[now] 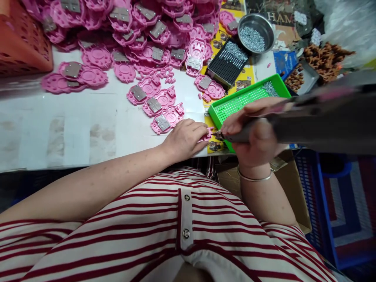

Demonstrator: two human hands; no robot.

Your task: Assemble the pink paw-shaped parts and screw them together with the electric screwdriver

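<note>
My left hand is closed on a small pink plastic part at the table's front edge, covering most of it. In my right hand is a dark electric screwdriver, blurred and lying almost level. Its tip points left and meets or nearly meets the pink part; contact is hard to tell. Just beyond my left hand, a few pink plastic shells with grey metal plates lie in a slanting row. A green perforated tray with small screws sits beneath and behind my right hand.
A heap of pink shells fills the back. An orange basket stands at left. Behind the green tray are a black perforated tray and a metal bowl of screws. Brown plastic pieces lie at right, above a blue crate.
</note>
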